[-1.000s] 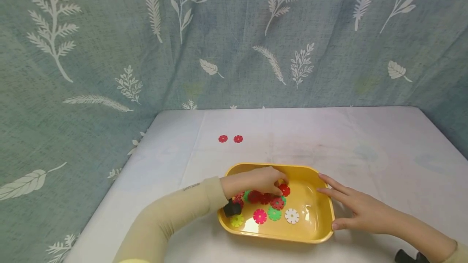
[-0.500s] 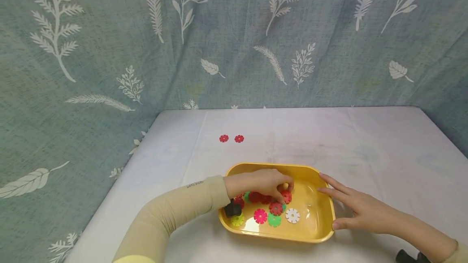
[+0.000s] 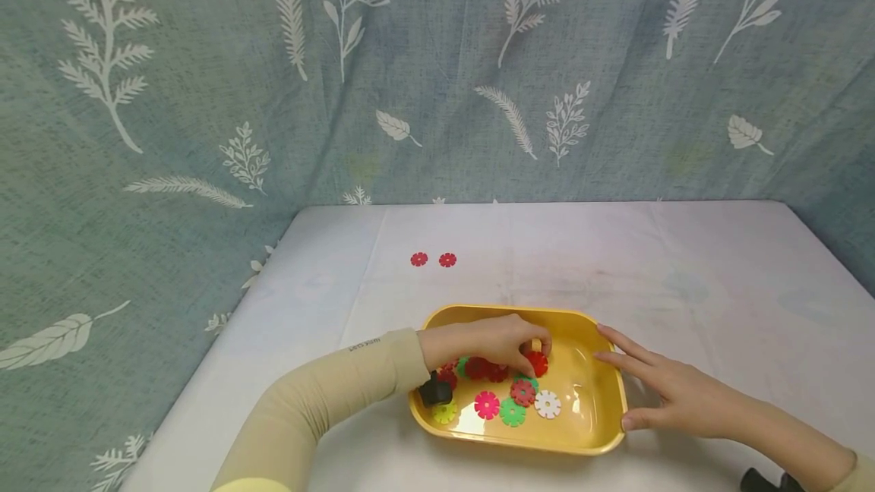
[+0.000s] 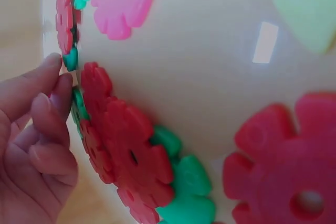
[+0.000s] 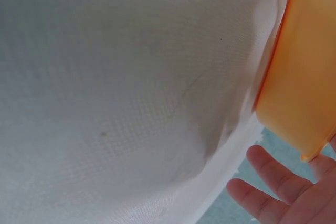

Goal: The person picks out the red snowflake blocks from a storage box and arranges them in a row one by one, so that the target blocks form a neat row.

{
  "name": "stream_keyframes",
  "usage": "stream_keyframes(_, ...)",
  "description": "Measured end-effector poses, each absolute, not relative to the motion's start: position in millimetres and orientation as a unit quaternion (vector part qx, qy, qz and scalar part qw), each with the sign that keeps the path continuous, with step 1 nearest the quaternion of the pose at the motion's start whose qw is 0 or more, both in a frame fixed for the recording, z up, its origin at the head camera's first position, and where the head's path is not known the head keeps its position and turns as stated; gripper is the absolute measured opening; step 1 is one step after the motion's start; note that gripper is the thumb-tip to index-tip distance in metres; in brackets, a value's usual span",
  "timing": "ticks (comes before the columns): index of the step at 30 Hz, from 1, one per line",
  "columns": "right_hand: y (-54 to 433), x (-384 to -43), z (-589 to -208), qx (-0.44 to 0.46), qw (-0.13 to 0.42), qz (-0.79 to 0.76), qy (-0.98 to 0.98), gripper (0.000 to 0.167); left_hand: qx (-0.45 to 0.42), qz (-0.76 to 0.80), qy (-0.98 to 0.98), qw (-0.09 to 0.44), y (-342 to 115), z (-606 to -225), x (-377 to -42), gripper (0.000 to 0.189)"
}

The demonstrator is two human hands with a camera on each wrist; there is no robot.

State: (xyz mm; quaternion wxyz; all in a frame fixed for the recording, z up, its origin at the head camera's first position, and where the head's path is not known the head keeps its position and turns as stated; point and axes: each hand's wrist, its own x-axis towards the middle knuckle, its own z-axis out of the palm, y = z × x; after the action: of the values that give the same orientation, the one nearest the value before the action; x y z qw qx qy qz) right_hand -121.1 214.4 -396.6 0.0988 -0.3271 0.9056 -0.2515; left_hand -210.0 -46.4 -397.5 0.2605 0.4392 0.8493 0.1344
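My left hand reaches into a yellow tray, fingers curled. Its thumb and forefinger pinch a red snowflake disc at the tray's middle; in the left wrist view the curled fingers hide that disc. Just below, another red disc overlaps a green one. More red discs and green pieces lie heaped under the hand. Pink, green, white and yellow discs lie nearer the front. My right hand is spread, fingertips touching the tray's right rim.
Two red discs lie side by side on the white tablecloth behind the tray. A leaf-patterned green-blue cloth hangs at the back and along the left side. A black wrist mount overlaps the tray's left end.
My left hand has shifted slightly right inside the tray, with the red disc at its fingertips. The red disc over the green one has moved a little. My right hand stays at the rim.
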Motion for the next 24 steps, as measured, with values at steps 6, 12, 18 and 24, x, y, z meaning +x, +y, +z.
stream_keyframes(6,215,-121,-398,-0.332,0.094,-0.253,0.904,0.067,0.399,0.205,0.84,0.305,-45,-394,-209,0.024)
stream_keyframes(12,214,-121,-399,-0.324,0.109,-0.268,0.901,0.067,0.381,0.251,0.838,0.297,-41,-384,-211,0.026)
stream_keyframes(18,212,-119,-399,-0.31,0.126,-0.285,0.898,0.066,0.337,0.322,0.829,0.308,-42,-361,-217,0.024)
stream_keyframes(24,210,-120,-398,-0.305,0.125,-0.284,0.9,0.065,0.324,0.354,0.836,0.266,-50,-335,-233,0.026)
